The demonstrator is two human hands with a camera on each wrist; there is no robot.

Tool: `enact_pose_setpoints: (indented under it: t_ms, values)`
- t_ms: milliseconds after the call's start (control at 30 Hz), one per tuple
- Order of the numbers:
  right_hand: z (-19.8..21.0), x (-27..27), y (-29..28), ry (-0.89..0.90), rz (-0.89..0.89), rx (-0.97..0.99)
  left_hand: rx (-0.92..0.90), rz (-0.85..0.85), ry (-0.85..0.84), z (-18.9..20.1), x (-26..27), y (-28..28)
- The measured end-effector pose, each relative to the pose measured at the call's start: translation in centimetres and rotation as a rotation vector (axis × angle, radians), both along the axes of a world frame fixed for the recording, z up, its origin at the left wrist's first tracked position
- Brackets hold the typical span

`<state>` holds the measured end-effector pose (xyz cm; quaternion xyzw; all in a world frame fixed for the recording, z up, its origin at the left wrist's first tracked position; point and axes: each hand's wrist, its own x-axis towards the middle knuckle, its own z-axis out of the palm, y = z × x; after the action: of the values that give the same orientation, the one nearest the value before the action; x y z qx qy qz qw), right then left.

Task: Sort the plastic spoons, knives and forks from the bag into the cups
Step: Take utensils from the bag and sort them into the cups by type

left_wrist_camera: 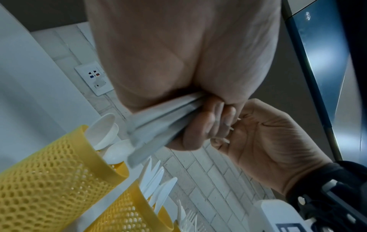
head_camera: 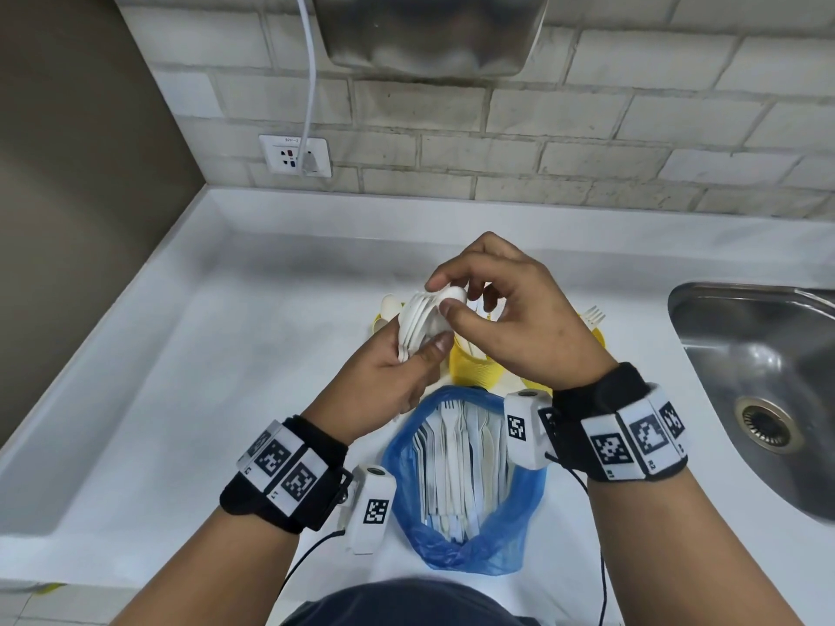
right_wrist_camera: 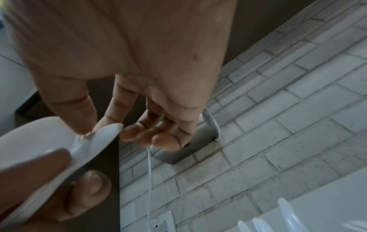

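My left hand [head_camera: 397,368] grips a stack of white plastic spoons [head_camera: 424,320] by their handles [left_wrist_camera: 158,125], held above the yellow mesh cups. My right hand [head_camera: 497,305] pinches the bowl of the top spoon [right_wrist_camera: 93,141] between thumb and forefinger. The left cup [left_wrist_camera: 49,169] holds spoons, the middle cup [head_camera: 474,365] holds knives [left_wrist_camera: 158,185], and a fork [head_camera: 594,314] sticks out of the right cup, mostly hidden behind my right hand. A blue plastic bag [head_camera: 465,481] with several white forks and knives lies open on the counter below my hands.
White counter [head_camera: 203,354] runs left to a raised edge. A steel sink [head_camera: 759,390] lies at the right. A tiled wall with a socket [head_camera: 296,155], a white cable and a metal appliance [head_camera: 433,33] stands behind.
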<state>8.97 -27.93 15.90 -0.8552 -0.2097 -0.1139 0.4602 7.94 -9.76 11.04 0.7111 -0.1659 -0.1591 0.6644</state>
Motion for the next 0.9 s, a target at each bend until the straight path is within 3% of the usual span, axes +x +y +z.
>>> enact_pose_setpoints:
  t_ms: [267,467,767,900]
  values:
    - [-0.9,-0.1,-0.9,0.285,-0.033,0.269,-0.023,-0.013,-0.003,0.2,-0.1,0.1]
    - [-1.5,-0.9,-0.6,0.329,0.015,0.486,0.019,-0.007,-0.073,0.6,-0.2,0.1]
    - [-1.6,-1.1,-0.2,0.319,-0.036,0.474,0.131,0.035,-0.091,0.8,-0.2,0.1]
    - [-1.8,-0.5,-0.4,0.279,-0.032,0.302,0.179,0.0,-0.088,0.9,-0.2,-0.1]
